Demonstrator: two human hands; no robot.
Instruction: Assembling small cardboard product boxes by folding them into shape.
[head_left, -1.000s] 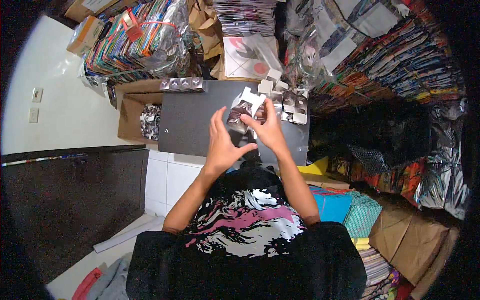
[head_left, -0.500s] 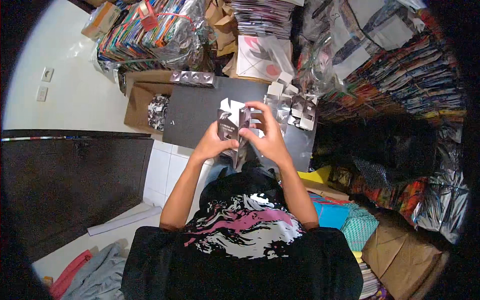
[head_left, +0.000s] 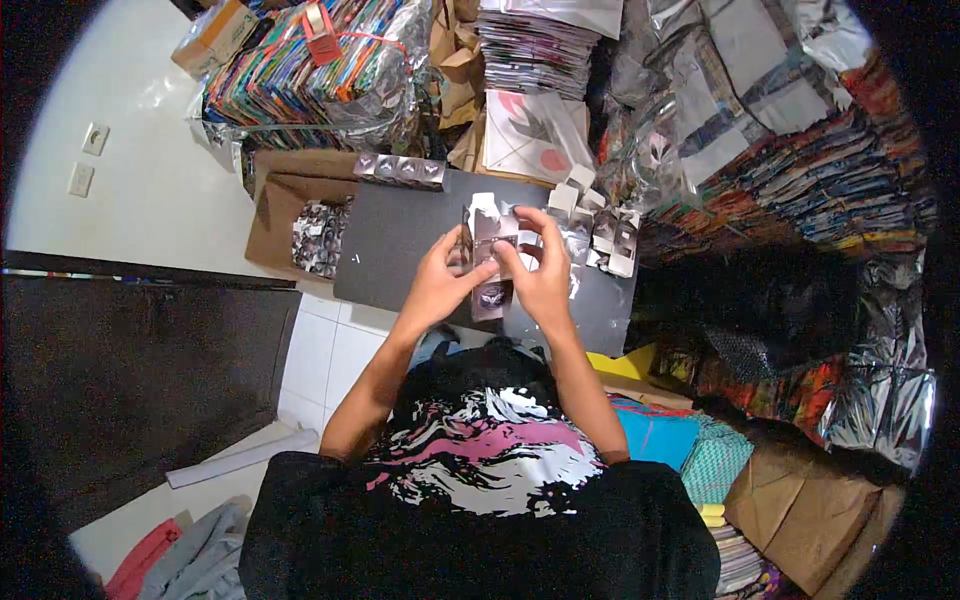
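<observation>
A small printed carton [head_left: 490,301] with a white flap raised at its upper end is held over the dark grey tabletop [head_left: 395,235]. My left hand [head_left: 436,285] is closed around its left side, thumb across the front. On the carton's right side my right hand [head_left: 543,283] grips it, with the thumb pressed on the printed face and the fingers behind. Several similar cartons with white flaps open [head_left: 612,240] are heaped just right of my right hand. Along the table's far edge stands a row of closed little cartons [head_left: 400,171].
A brown cardboard box [head_left: 268,225] left of the table contains many small printed pieces. Stacked printed sheets [head_left: 535,55] and a plastic-wrapped bundle with a red tape dispenser [head_left: 322,35] rise behind. Tall piles [head_left: 785,175] line the right side. A white tube [head_left: 240,458] lies on the floor.
The carton has turned in my hands, showing a different printed face. Both hands have shifted slightly right with it, and my left thumb has moved up toward the right one.
</observation>
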